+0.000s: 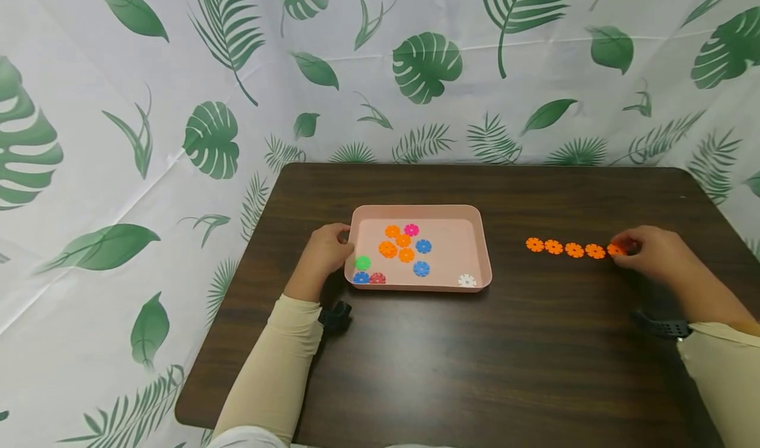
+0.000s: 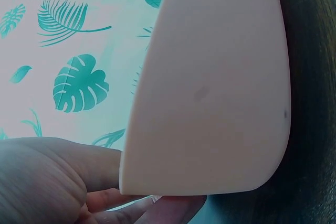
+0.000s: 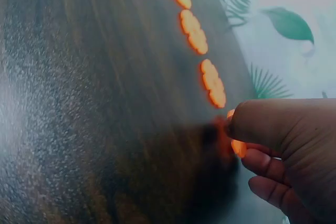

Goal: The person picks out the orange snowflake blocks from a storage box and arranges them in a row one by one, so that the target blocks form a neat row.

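Note:
My left hand (image 1: 328,253) grips the left wall of a pink tray (image 1: 415,288), thumb and fingers on either side of it in the left wrist view. Inside the tray lie several notched plastic discs, among them an orange disc (image 1: 388,249), a blue disc (image 1: 421,268), a green disc (image 1: 363,262), a magenta disc (image 1: 411,230) and a white disc (image 1: 466,280). On the right, my right hand (image 1: 656,253) pinches an orange disc (image 3: 239,147) between thumb and fingers, close over the table. That disc is at the right end of a row of orange discs (image 1: 574,250).
The dark wooden table (image 1: 445,369) carries the tray and the row. A white leaf-print cloth (image 1: 368,59) hangs behind and to the left of it. Black straps with devices sit on both wrists, such as the left wrist strap (image 1: 335,317).

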`<state>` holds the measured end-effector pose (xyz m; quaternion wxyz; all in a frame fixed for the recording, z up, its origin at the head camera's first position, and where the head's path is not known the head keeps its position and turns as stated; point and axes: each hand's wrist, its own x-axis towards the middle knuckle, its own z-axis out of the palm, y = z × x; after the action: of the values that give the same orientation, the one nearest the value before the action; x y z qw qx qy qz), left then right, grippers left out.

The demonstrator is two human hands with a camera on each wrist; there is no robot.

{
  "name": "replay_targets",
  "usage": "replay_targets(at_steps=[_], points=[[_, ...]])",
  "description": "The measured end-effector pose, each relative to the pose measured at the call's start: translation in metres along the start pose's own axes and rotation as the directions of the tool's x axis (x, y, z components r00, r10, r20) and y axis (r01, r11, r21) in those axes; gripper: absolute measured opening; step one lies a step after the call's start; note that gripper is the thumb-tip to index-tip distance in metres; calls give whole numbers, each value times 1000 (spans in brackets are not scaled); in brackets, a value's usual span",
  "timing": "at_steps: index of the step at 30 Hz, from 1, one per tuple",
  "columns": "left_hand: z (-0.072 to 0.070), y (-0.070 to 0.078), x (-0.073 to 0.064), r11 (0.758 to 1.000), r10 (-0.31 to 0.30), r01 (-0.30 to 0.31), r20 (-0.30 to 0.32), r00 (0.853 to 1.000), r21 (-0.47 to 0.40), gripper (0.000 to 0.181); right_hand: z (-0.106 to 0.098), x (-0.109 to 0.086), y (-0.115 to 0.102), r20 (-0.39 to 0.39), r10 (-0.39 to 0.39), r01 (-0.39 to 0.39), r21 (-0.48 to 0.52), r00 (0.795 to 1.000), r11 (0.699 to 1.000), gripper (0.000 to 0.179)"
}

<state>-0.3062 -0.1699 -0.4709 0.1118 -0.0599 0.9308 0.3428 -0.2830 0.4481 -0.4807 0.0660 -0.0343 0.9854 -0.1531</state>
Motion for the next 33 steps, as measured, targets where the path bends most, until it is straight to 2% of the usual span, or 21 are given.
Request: replay_targets(at_steps=[7,15,28,33], points=[[0,2,0,1000,-10,10,0,1000,-2,54,-1,1,1,21,33,-34,15,999,999,50],[2,1,1,1000,22,-21,-19,1000,21,53,-1,-2,0,22,29,-29,9,999,1000,52],[2,0,1,999,37,-36,-19,999,19,52,-1,-5,-3,-18,7,-7,1,1000,1000,50],[1,1,0,999,29,-28,-17,999,16,52,-5,-4,-11,-75,-19,19,1,997,1000,48]])
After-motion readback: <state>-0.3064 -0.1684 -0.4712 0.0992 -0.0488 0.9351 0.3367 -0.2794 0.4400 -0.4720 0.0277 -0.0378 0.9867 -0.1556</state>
